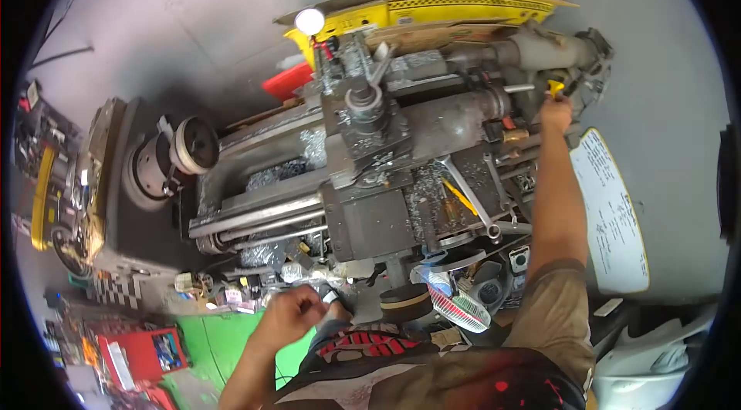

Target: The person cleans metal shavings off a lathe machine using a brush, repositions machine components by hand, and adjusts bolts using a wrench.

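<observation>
My right hand (pixel 556 114) reaches far out to the right end of a metal lathe (pixel 448 126). Its fingers are closed on a small yellow object (pixel 555 87), whose kind I cannot make out. Close to my body, my left hand (pixel 287 317) is held in a loose fist with nothing visible in it. A combination wrench (pixel 472 199) and a yellow-handled tool (pixel 461 198) lie on the lathe's chip-covered carriage. The tool post (pixel 364 105) stands at the middle, and the chuck (pixel 150 167) is at the left.
Cardboard (pixel 432 5) lines the wall behind the lathe. A whiteboard (pixel 614 213) with writing leans at the right, above a white plastic chair (pixel 644 367). A white and red basket (pixel 463 310) is below the carriage. A red box (pixel 139 356) stands lower left beside a green floor (pixel 224 344).
</observation>
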`<state>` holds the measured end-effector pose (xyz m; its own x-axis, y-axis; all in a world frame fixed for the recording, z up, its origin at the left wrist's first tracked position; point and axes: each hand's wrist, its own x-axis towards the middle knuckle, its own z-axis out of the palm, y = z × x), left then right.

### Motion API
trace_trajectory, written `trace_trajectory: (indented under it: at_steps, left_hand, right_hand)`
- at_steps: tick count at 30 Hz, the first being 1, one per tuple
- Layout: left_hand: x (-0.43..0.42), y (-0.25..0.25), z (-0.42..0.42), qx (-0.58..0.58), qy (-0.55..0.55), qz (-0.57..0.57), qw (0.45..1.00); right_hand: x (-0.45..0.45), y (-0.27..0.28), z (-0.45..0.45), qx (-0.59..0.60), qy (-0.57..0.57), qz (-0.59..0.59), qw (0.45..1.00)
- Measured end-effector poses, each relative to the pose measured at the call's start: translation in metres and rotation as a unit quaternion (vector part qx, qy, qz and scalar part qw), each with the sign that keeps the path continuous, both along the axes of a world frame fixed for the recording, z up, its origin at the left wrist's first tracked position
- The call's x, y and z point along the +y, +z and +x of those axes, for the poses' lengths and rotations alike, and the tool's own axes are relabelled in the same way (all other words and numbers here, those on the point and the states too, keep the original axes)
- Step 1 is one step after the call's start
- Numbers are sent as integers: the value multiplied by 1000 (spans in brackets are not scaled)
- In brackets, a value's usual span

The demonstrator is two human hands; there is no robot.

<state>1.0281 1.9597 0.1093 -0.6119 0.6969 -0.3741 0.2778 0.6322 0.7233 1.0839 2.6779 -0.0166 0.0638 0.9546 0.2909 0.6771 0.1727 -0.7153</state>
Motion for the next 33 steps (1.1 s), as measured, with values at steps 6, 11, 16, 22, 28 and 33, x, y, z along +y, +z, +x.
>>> trace_trajectory:
  at_steps: [6, 11, 16, 22, 28, 33]
  left_hand:
    - [32, -14, -46, -10, 123, 174, 977]
    - [93, -38, -80, -83, 139, 312, 936]
    - [140, -65, -93, -207, 202, 384, 877]
    - [148, -69, -92, -254, 249, 434, 828]
    - [149, -67, -98, -306, 244, 447, 804]
    - [153, -41, -95, -330, 228, 434, 807]
  right_hand:
    - [-33, 24, 29, -31, 31, 97, 994]
    - [-137, 73, 16, 423, 225, -174, 860]
    - [-166, 62, -1, 590, 377, -369, 612]
    - [-167, 38, -20, 572, 448, -340, 597]
    - [-183, 70, -17, 572, 461, -417, 535]
    - [-168, 51, -22, 511, 468, -305, 654]
